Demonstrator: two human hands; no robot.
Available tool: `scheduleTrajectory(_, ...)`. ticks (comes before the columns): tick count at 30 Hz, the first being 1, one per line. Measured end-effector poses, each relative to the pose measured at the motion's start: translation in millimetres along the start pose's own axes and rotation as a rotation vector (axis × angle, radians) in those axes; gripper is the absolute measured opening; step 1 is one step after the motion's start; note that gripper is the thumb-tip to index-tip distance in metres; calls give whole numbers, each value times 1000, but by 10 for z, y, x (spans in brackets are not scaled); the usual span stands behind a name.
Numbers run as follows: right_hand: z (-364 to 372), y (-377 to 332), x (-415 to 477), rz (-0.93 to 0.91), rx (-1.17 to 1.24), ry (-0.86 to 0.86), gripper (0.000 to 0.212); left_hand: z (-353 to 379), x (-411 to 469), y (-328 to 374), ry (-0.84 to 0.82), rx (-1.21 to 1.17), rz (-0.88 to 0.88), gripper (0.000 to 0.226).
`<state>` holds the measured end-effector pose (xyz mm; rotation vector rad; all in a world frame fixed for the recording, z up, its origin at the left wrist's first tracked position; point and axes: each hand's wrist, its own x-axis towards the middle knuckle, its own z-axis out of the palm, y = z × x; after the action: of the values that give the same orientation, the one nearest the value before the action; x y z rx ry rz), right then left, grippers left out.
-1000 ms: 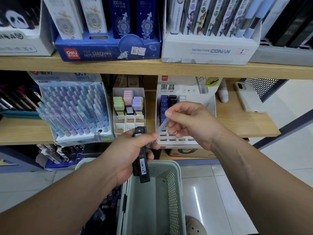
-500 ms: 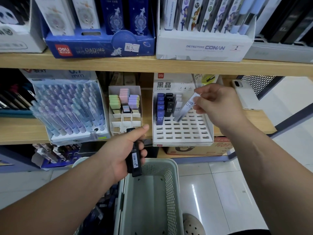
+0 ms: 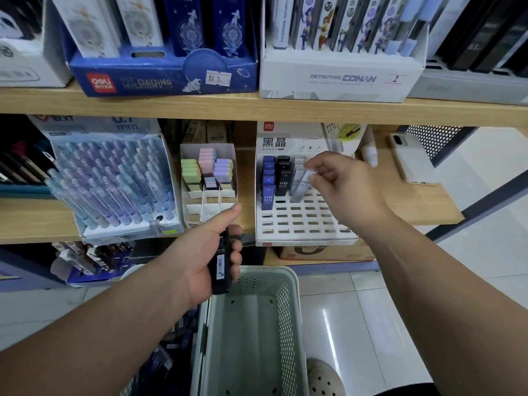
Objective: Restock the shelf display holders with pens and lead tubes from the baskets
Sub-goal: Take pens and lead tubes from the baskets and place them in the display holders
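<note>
A white display holder (image 3: 300, 224) with a grid of slots sits on a wooden shelf. At its upper rows, the right hand (image 3: 343, 184) has a narrow fingertip grip on the top of a grey lead tube (image 3: 300, 191), which stands in a slot just right of the black tubes (image 3: 283, 178) and blue tubes (image 3: 268, 181). Below and left of the holder, the left hand (image 3: 208, 252) has its grip closed round a black lead tube (image 3: 220, 270), above a pale green basket (image 3: 287, 310). A phone (image 3: 411, 161) lies on the shelf to the holder's right.
</note>
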<state>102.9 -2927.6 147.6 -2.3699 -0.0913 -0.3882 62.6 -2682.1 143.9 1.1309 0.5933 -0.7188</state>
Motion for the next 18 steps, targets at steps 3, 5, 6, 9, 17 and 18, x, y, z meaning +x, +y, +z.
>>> scheduleTrajectory(3, 36, -10, -24, -63, -103, -14, 19, -19, 3, 7, -5, -21, -20, 39)
scheduleTrajectory(5, 72, -9, -37, -99, -158, -22, 19, -30, 1, 16, -35, -70, -28, 31)
scheduleTrajectory(6, 81, -14, -38, -101, -168, -18, 19, -33, -2, 20, -57, -98, -26, 30)
scheduleTrajectory(9, 78, -72, -29, -63, -165, 38, 22, -16, -19, 25, -134, -160, -8, 29)
scheduleTrajectory(17, 172, -538, -108, 240, 355, -261, 17, 87, -74, -16, -219, 93, 195, 26)
scheduleTrajectory(18, 194, -576, -139, 285, 399, -347, 21, 93, -72, -36, -207, 121, 233, 23)
